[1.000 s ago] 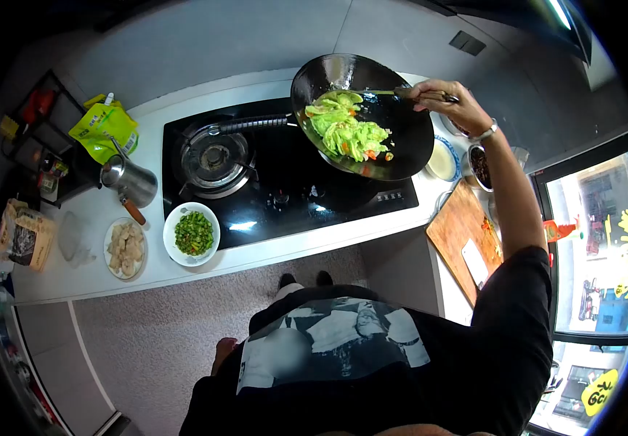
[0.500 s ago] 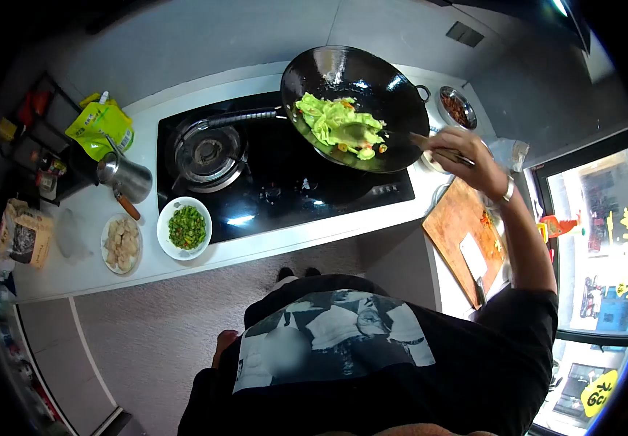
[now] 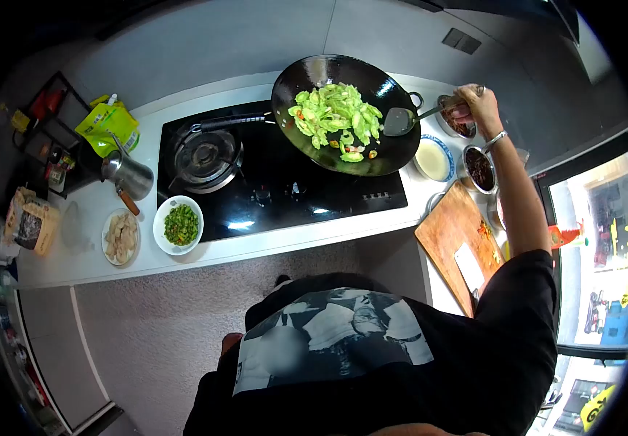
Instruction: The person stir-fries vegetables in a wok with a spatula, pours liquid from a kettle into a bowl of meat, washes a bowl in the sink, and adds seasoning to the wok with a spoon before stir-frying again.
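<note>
My right hand (image 3: 478, 109) is wrapped round the handle of a metal spatula (image 3: 400, 121), whose blade lies inside the black wok (image 3: 394, 154) at its right side. Sliced green vegetable (image 3: 339, 112) with bits of orange and red is heaped in the middle of the wok. The wok sits over the right side of the black stove (image 3: 285, 205), its long handle pointing left. Low beside the dark shirt, only a small part of my left hand (image 3: 232, 341) shows; its fingers are hidden.
Left of the stove are a bowl of chopped greens (image 3: 198, 232), a plate of pale pieces (image 3: 121, 238), a metal pot (image 3: 129, 173) and a green pouch (image 3: 109, 129). At right are a blue-rimmed bowl (image 3: 434, 159), metal bowls, and a cutting board (image 3: 450, 227) with a cleaver (image 3: 468, 267).
My right hand has moved up and back with the spatula, whose blade has come out of the vegetables to the wok's right side. The vegetables are more spread out.
</note>
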Demonstrator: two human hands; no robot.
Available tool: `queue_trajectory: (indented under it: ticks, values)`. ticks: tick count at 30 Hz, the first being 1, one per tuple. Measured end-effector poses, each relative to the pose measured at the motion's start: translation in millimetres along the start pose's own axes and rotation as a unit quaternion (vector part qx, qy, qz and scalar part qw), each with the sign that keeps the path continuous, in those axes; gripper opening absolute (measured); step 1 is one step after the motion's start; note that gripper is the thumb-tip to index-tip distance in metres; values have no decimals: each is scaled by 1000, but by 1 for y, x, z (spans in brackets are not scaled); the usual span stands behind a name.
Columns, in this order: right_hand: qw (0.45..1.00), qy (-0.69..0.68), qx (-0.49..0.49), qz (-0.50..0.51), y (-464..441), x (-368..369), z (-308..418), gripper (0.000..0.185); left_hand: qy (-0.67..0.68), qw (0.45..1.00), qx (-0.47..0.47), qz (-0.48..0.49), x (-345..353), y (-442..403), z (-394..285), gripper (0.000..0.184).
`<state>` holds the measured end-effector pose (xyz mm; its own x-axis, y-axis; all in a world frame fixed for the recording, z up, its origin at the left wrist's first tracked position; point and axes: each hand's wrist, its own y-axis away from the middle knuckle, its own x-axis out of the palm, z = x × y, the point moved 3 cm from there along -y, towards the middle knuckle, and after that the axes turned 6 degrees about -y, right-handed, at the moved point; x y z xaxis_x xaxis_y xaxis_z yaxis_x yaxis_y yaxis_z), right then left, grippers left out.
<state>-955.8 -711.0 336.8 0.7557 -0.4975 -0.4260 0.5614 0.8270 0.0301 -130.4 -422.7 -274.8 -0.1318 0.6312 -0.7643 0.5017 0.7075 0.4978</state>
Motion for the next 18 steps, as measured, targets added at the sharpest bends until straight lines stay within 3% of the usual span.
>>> queue_trajectory:
  ticks: [3,7,10,13,15,18]
  values:
    - [989,-144,40,-9,-15,25,-48,24,15,1000,-17,-8,7,10,-8,33]
    - [968,-247,-33,39,-1,81,-63,26,27,999,-31,-19,8,17,-14,33]
    - [975,-84,-166,119,39,91,-19,24,26,999,-42,-21,8,24,-19,33]
    - [938,28,-296,178,59,76,9,22,28,998,-47,-22,13,29,-19,33]
    - [947,-6,-246,209,44,54,11,21,31,998,-51,-23,15,32,-23,33]
    - [981,43,-123,147,13,19,23,21,40,997,-56,-25,17,30,-29,33]
